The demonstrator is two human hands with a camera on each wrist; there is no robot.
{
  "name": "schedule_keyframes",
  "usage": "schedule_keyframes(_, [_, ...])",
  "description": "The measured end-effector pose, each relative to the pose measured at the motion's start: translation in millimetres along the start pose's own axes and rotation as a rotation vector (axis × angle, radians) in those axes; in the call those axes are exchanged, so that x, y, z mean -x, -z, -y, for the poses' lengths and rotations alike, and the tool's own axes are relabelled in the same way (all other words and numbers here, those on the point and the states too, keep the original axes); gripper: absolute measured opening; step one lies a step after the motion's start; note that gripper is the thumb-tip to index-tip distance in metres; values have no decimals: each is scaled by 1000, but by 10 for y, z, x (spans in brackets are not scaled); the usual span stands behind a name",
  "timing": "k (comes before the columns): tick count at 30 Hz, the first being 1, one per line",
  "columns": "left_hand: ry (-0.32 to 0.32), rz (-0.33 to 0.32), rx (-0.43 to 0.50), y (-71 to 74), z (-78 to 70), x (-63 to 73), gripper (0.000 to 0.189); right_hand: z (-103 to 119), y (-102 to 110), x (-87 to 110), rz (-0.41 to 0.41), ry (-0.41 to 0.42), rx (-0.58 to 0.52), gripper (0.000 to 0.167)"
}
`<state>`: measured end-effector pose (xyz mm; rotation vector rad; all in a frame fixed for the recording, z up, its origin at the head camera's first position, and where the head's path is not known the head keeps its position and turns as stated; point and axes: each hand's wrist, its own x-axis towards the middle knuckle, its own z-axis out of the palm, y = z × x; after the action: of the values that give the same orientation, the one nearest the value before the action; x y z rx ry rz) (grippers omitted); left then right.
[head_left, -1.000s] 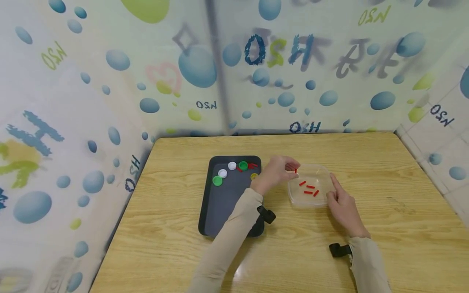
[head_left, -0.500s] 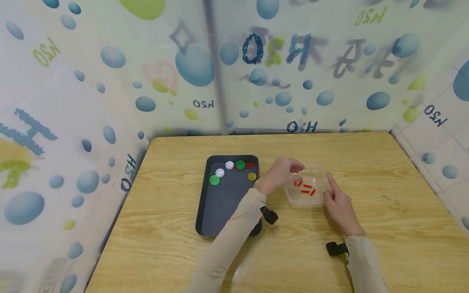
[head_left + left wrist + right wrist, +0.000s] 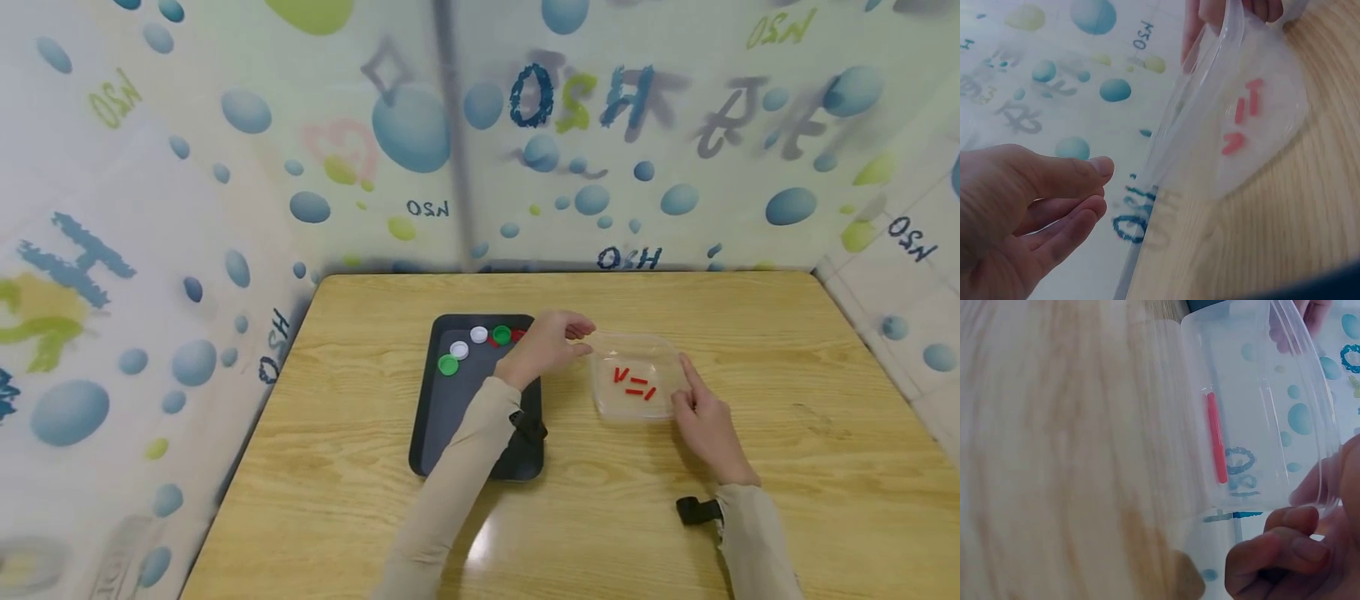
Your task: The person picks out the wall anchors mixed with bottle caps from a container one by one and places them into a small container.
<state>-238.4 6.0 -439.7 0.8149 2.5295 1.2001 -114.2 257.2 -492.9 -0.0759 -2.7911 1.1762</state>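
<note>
My left hand (image 3: 546, 343) hovers over the right side of the dark tray, close to the left rim of a clear plastic container (image 3: 617, 407). Its fingers are loosely bent with nothing between them, as the left wrist view shows of the left hand (image 3: 1054, 203). Several short red sticks (image 3: 638, 381) lie on the container's floor. At the container's right side, my right hand (image 3: 707, 425) holds the wall, index finger along the rim. In the right wrist view, the right hand's (image 3: 1297, 550) other fingers are curled by the wall.
The dark tray (image 3: 442, 425) lies left of the container. Near its back are white caps (image 3: 459, 350), green caps (image 3: 447, 365) and more red sticks (image 3: 518, 335), partly hidden by my left hand. The wooden table (image 3: 330, 417) meets a patterned wall (image 3: 525, 192) behind.
My left hand lowered a red stick into the container, let it go, and drew back left over the tray. My right hand has stayed on the container.
</note>
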Motion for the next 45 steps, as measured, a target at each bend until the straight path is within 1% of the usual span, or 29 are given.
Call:
schedule_keyframes(2, [1, -23, -7, 57, 61, 23, 34, -3, 1, 8, 4, -2, -3, 58])
schedule_keyframes(4, [9, -47, 5, 119, 126, 55, 33, -7, 1, 13, 8, -5, -2, 58])
schedule_keyframes(7, [37, -79, 16, 210, 226, 119, 32, -15, 0, 13, 9, -7, 3, 58])
schedule_keyframes(11, [63, -103, 10, 313, 355, 227, 31, -25, -2, 2, 8, 2, 10, 58])
schedule_keyframes(15, [70, -121, 0, 381, 459, 326, 31, -27, -4, -2, 9, 5, 10, 59])
schedule_keyframes(23, [120, -142, -45, 459, 635, 458, 30, 7, 7, 0, 4, 7, 11, 58])
schedule_keyframes(28, [151, -147, -35, 495, 759, 516, 30, 15, 6, 2, 3, -2, 12, 59])
schedule_keyframes(32, [163, -159, -36, 515, 850, 544, 29, 11, 10, -2, 6, -14, 13, 59])
schedule_keyframes(40, [179, -167, -39, 561, 938, 574, 27, 18, 11, 3, -5, -16, 27, 58])
schedule_keyframes(45, [215, -182, -46, 585, 978, 605, 26, 32, 4, 7, -10, -9, 29, 58])
